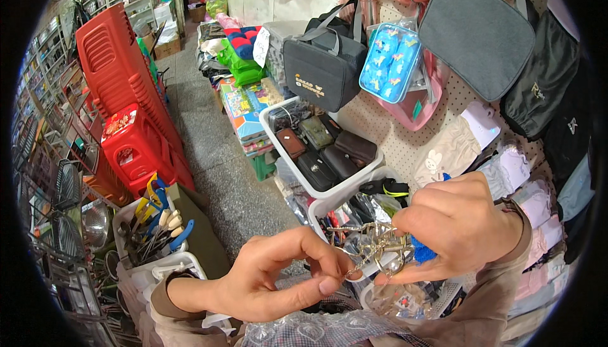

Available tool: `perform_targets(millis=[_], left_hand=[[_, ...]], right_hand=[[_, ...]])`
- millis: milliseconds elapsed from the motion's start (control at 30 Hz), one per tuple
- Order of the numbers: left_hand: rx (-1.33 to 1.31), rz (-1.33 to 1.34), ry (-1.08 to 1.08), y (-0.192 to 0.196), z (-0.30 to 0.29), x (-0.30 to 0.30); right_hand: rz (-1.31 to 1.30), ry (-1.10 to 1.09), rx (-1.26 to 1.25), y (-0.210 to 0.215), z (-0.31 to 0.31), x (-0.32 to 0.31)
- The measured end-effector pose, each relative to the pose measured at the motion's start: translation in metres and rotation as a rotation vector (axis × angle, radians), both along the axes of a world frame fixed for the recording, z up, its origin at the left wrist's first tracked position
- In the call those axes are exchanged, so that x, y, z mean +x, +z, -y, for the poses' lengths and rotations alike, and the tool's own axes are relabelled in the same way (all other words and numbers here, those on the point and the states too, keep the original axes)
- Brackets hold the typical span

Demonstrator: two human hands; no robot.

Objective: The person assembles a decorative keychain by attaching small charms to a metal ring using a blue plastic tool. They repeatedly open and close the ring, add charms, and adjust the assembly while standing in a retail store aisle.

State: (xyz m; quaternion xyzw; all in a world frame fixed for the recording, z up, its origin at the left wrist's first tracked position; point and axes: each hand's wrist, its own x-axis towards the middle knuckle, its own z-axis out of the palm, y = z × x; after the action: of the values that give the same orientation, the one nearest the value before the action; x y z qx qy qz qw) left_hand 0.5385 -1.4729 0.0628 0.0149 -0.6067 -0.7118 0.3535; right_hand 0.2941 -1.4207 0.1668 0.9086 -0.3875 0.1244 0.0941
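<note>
In front of my chest, my right hand grips a tangled bunch of shiny metal chains, gold and silver in tone, with rings and what look like spring clasps. Thumb and fingers of my left hand pinch together at the lower left end of the chain. Something bright blue shows behind my right fingers; whether I hold it too is unclear. Below the chains stands a white bin of mixed small goods, partly hidden by my hands.
Ahead, a white bin holds several dark wallets. Bags, including a dark grey handbag, hang on the right pegboard. To the left stand stacked red plastic stools and a bin of handled tools. A grey floor aisle runs between.
</note>
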Motion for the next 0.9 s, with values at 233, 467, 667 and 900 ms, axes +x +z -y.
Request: perform_targets(millis=[233,467,667,900], left_hand=[[0.139,0.073,-0.003,0.004,-0.004,0.002],[-0.014,0.182,0.046,0.01,0.0,-0.004],[-0.618,0.291,0.378,0.02,0.006,-0.013],[-0.862,0.162,0.482,0.025,0.009,-0.024]], right_hand=[[-0.009,0.017,0.015,0.0,0.001,0.001],[-0.018,0.021,0.021,0.0,0.0,0.002],[-0.036,0.028,0.055,0.001,-0.001,0.002],[-0.024,0.029,0.069,0.002,-0.004,0.002]])
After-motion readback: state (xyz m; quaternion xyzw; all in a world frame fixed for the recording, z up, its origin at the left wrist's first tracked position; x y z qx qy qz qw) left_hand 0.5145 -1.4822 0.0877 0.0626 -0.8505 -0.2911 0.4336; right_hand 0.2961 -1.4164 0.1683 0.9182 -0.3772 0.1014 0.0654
